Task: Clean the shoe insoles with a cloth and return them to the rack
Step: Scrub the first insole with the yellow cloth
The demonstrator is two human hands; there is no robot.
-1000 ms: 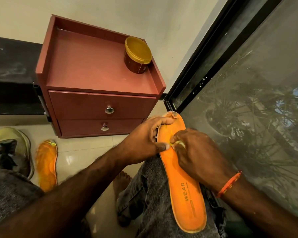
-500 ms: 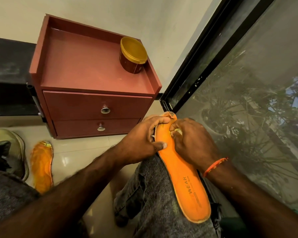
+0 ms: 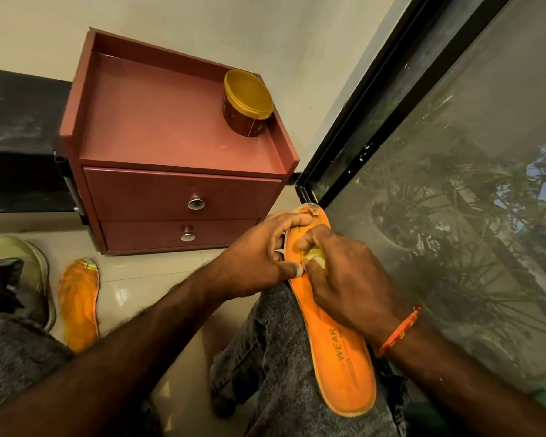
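Observation:
An orange insole (image 3: 344, 357) printed with "WEAR" lies lengthwise on my right thigh, toe end pointing away. My left hand (image 3: 259, 260) grips its toe end, fingers over the left edge and thumb on the top face. My right hand (image 3: 344, 279) holds a small yellowish cloth (image 3: 314, 255) bunched in its fingers and presses it onto the insole's forefoot. A second orange insole (image 3: 79, 304) lies flat on the tiled floor at the left.
A reddish two-drawer cabinet (image 3: 183, 197) stands against the wall ahead, with a gold-lidded jar (image 3: 246, 105) on top. An olive sneaker (image 3: 16, 275) sits at the far left on the floor. A black-framed window screen (image 3: 454, 184) runs along the right.
My right hand has slid the cloth a little toward the toe of the insole. My left hand keeps the same hold. The camera view shifted slightly.

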